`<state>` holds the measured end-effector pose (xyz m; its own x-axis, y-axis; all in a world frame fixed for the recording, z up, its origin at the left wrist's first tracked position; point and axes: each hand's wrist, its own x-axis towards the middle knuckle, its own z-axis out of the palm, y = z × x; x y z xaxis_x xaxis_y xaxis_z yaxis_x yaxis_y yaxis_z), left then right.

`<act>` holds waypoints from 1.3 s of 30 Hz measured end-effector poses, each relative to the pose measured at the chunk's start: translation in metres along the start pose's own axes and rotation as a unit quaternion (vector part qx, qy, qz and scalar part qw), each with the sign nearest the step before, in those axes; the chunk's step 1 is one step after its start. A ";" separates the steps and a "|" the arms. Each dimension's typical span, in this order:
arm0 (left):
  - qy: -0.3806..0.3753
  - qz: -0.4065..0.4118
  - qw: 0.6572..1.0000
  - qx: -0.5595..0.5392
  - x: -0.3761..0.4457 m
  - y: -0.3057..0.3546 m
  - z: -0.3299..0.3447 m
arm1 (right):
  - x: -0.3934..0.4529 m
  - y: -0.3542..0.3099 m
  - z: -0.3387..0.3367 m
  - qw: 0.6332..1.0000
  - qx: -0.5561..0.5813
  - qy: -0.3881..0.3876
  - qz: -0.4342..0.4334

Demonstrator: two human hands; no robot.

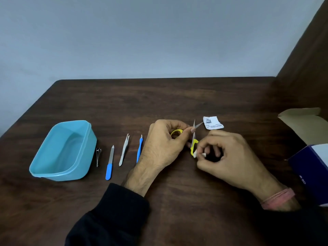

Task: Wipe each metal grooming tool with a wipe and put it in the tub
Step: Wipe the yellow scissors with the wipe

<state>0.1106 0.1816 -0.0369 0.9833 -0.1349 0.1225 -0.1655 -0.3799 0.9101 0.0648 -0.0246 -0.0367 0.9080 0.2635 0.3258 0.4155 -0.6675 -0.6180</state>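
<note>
- While held above the surface (pixel 177 96): scissors (pixel 194 139) with yellow handles, blades spread apart, tips pointing away.
- Left hand (pixel 163 146): fingers curled round one yellow handle loop.
- Right hand (pixel 229 157): fingers pinching a small white wipe (pixel 203 155) against the other yellow loop.
- Left of the hands, in a row on the surface: blue-handled tool (pixel 139 150), tweezers (pixel 124 150), file (pixel 110 164) with blue handle, clipper (pixel 98 156).
- Further left, beside the clipper: blue tub (pixel 44 167), open, no tool inside.
- Just beyond the scissor tips: torn white sachet (pixel 212 122).
- At right edge: open box (pixel 305 121), and a dark blue box (pixel 312 166).
</note>
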 end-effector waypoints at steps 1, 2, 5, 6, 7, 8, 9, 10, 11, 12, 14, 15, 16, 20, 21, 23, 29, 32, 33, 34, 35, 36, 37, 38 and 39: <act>-0.003 -0.004 1.000 -0.003 0.000 0.000 0.000 | 0.000 0.003 -0.001 1.000 -0.002 0.017 0.011; -0.006 -0.006 1.000 -0.008 0.000 0.000 0.001 | 0.000 0.005 -0.002 0.999 -0.006 0.032 0.022; -0.013 -0.003 1.000 -0.018 -0.001 0.000 0.001 | 0.001 0.010 -0.001 0.997 -0.011 0.072 0.040; -0.015 0.000 1.000 -0.019 -0.001 0.000 0.001 | 0.001 0.010 0.001 0.994 -0.002 0.092 0.051; -0.015 0.003 1.000 -0.018 -0.001 0.000 0.001 | 0.002 0.011 0.003 0.991 0.011 0.117 0.060; -0.015 0.003 1.000 -0.019 -0.001 0.000 0.001 | 0.003 0.012 0.004 0.987 0.021 0.140 0.072; -0.014 0.002 1.000 -0.023 0.000 0.000 0.001 | 0.004 0.013 0.005 0.984 0.027 0.158 0.083; -0.015 -0.001 0.999 -0.030 0.000 -0.001 0.001 | 0.005 0.014 0.006 0.981 0.029 0.167 0.090; -0.015 -0.004 0.999 -0.037 0.000 -0.001 0.001 | 0.007 0.014 0.006 0.980 0.031 0.171 0.093; -0.014 -0.006 0.999 -0.041 0.000 -0.001 0.001 | 0.007 0.014 0.007 0.980 0.035 0.173 0.095; -0.009 -0.006 0.999 -0.040 0.001 0.000 0.000 | 0.007 0.014 0.008 0.978 0.043 0.177 0.100; -0.009 -0.002 0.999 -0.036 0.000 -0.001 0.000 | 0.007 0.014 0.009 0.977 0.045 0.179 0.104; -0.011 0.002 0.999 -0.032 0.001 -0.001 0.000 | 0.008 0.013 0.009 0.976 0.047 0.181 0.109; -0.014 0.005 0.999 -0.045 0.001 0.000 0.001 | 0.012 0.011 0.010 0.971 0.093 0.179 0.129; -0.012 0.005 0.999 -0.052 0.002 -0.001 0.001 | 0.013 0.011 0.009 0.970 0.105 0.178 0.130; -0.017 0.004 0.998 -0.061 0.003 -0.003 0.000 | 0.014 0.011 0.008 0.966 0.132 0.174 0.136; -0.003 -0.006 0.998 -0.062 0.005 -0.009 0.001 | 0.015 0.015 0.006 0.945 0.191 0.192 0.184; -0.022 -0.018 0.997 -0.070 0.003 -0.007 0.000 | 0.014 0.013 0.007 0.948 0.194 0.180 0.178; -0.026 -0.017 0.997 -0.073 0.003 -0.007 -0.001 | 0.013 0.011 0.007 0.949 0.196 0.179 0.171; -0.027 -0.017 0.997 -0.075 0.003 -0.007 -0.001 | 0.013 0.008 0.007 0.949 0.199 0.179 0.164; -0.027 -0.014 0.997 -0.073 0.004 -0.007 -0.002 | 0.013 0.006 0.008 0.950 0.201 0.180 0.156; -0.026 -0.012 0.997 -0.070 0.004 -0.008 -0.002 | 0.013 0.004 0.009 0.952 0.201 0.180 0.147; -0.021 -0.009 0.998 -0.064 0.005 -0.009 -0.002 | 0.014 0.003 0.010 0.953 0.200 0.182 0.137; -0.017 -0.007 0.998 -0.061 0.006 -0.010 -0.002 | 0.014 0.001 0.011 0.954 0.198 0.185 0.129; -0.017 -0.001 0.998 -0.058 0.006 -0.010 -0.001 | 0.015 0.000 0.012 0.953 0.200 0.192 0.125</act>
<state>0.1180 0.1860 -0.0449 0.9801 -0.1653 0.1098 -0.1523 -0.2726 0.9500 0.0786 -0.0122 -0.0403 0.9266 -0.1941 0.3222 0.2456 -0.3364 -0.9091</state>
